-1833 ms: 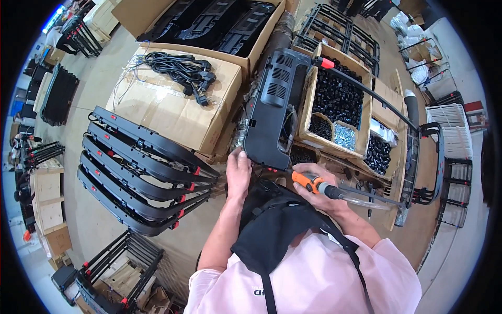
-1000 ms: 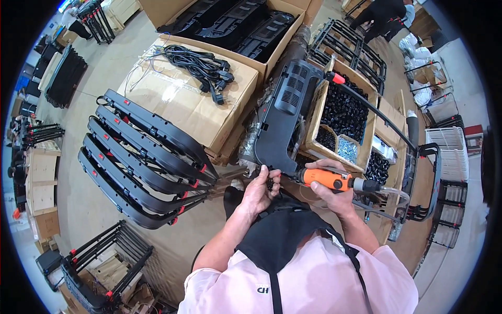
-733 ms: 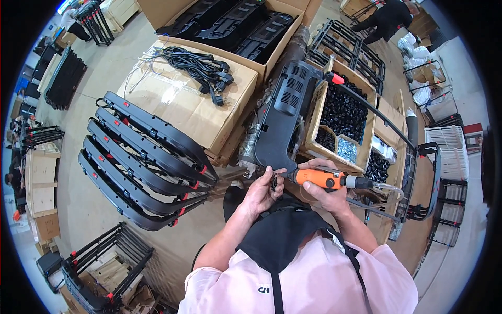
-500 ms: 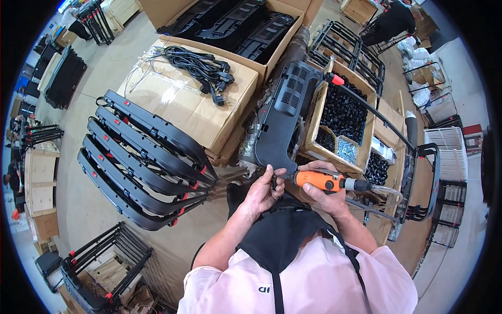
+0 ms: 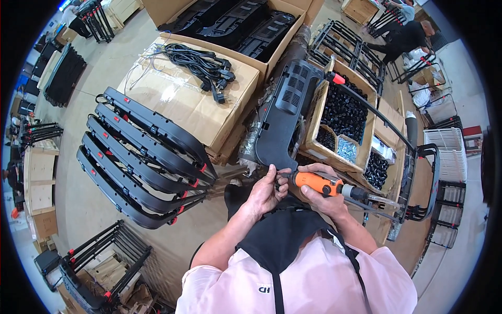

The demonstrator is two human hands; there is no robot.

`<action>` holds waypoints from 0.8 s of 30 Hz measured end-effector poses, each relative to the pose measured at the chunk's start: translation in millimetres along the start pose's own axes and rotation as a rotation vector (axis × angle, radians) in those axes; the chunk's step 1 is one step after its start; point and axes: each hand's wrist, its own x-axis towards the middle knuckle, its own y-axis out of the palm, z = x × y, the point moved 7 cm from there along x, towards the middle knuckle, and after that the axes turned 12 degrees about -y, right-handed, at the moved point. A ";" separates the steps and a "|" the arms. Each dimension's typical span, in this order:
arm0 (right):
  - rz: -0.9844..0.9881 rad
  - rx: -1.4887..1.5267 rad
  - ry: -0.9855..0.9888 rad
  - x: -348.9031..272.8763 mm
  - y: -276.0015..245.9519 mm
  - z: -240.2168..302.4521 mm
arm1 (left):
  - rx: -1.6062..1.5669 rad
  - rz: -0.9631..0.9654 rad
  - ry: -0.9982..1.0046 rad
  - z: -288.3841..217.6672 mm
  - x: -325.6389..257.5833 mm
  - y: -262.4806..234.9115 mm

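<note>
My right hand (image 5: 326, 198) is wrapped round an orange power screwdriver (image 5: 315, 183). It lies almost level, with a clear hose (image 5: 384, 199) at its rear end and its tip toward my left hand. My left hand (image 5: 267, 191) is closed, thumb and forefinger up at the driver's tip, with small black parts (image 5: 277, 184) partly showing in the curled fingers. Just beyond both hands lies a long black plastic cover (image 5: 277, 131) with a vented housing at its far end. Its near curved end is close to the driver's tip; whether they touch I cannot tell.
Black curved frames (image 5: 149, 157) stand stacked on the left. Behind them, black cables (image 5: 201, 65) lie on a carton (image 5: 235, 112). A wooden bin (image 5: 340, 163) of black parts and silver screws is on the right, beside a long black tube frame (image 5: 374, 111). Another person (image 5: 408, 36) bends far right.
The screwdriver and my left fingers have shifted only slightly, and the hose hangs differently. At the upper right the person in black has moved right, and another person in light clothing has appeared.
</note>
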 end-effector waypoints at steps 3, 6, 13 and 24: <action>0.041 -0.081 0.013 5.3 2.5 0.5 | 0.101 -0.048 -0.003 6.2 -4.5 6.0; 0.030 -0.080 0.032 9.4 3.4 -2.2 | 0.243 -0.142 0.008 8.0 -11.0 -7.5; 0.077 -0.143 0.047 21.3 15.2 -7.9 | 0.326 -0.262 0.071 -1.8 -23.0 -28.6; 0.199 -0.398 -0.137 40.0 52.6 -2.4 | 0.429 -0.203 0.121 -13.4 -20.7 -54.1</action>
